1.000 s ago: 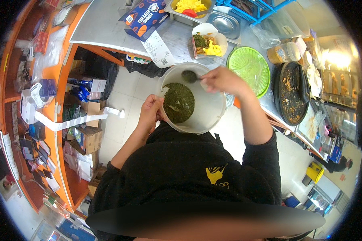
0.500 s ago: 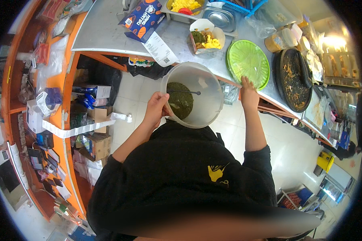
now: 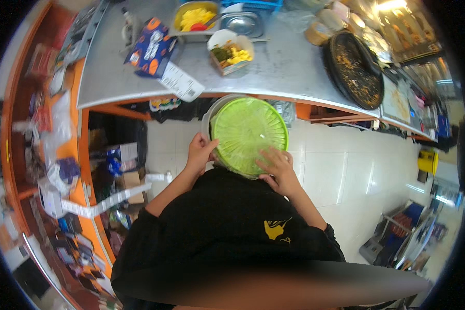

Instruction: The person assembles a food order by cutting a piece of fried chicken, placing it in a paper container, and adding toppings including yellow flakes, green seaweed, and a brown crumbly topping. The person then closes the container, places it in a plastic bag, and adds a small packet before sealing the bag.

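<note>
A round, translucent plastic tub (image 3: 207,117) is held in front of my body, below the counter's front edge. My left hand (image 3: 199,154) grips its left side, fingers closed. Over the tub's mouth lies a bright green round lid (image 3: 247,129) wrapped in clear film, covering most of the opening and leaving a strip of tub showing at the left. My right hand (image 3: 279,169) holds the lid by its lower right edge, thumb underneath and fingers on top. The tub's contents are now hidden by the lid.
On the metal counter (image 3: 289,64) stand an open paper food box (image 3: 231,51), a dark blue printed carton (image 3: 151,49) with a receipt (image 3: 180,82), and a metal pan of yellow food (image 3: 196,16). A black crumb-covered pan (image 3: 354,70) sits at the right. Orange shelving (image 3: 82,150) rises on the left.
My right hand has taken the green lid off the counter and brought it left over the tub. The tub's dark green contents have gone out of sight. The view has turned right.
</note>
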Demonstrator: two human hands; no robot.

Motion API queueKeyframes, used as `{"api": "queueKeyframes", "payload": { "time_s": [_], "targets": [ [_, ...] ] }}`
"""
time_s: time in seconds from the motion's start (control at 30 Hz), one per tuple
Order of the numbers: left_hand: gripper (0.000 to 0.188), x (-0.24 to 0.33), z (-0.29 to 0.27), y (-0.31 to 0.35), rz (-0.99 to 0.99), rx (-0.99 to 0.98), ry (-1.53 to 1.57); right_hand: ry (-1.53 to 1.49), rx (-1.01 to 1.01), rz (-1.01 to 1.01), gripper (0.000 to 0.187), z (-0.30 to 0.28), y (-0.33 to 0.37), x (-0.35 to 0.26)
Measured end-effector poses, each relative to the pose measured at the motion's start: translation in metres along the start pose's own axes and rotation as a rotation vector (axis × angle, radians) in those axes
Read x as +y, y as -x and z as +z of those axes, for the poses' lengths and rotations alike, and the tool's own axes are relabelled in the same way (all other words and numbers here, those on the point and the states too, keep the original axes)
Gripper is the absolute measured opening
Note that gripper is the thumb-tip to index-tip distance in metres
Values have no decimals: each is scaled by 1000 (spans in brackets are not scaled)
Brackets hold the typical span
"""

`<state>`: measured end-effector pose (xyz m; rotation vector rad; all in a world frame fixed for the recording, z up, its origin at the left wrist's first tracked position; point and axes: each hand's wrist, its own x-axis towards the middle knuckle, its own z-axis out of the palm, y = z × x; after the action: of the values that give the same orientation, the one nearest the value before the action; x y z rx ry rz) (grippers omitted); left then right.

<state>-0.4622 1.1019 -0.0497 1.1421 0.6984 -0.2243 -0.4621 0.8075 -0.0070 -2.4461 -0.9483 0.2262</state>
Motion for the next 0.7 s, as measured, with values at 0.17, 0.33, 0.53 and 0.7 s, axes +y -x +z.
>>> {"api": "queueKeyframes", "payload": {
  "time_s": [0.17,0.33,0.53,0.7],
  "targets": [
    [28,-2,-8,-13,13,-42,-75,-164,402,753,74,66,-14,50],
    [30,-4,-12,-23,33,-108,-147,-851,430,874,66,114,-28,76],
    [29,-38,-44,-45,-87,-59,-270,-1279,230,1216,55,123,-33,76],
    [46,-67,-62,-89,-52,-40,-538,-1589,376,1127,35,146,-47,91]
  ]
}}
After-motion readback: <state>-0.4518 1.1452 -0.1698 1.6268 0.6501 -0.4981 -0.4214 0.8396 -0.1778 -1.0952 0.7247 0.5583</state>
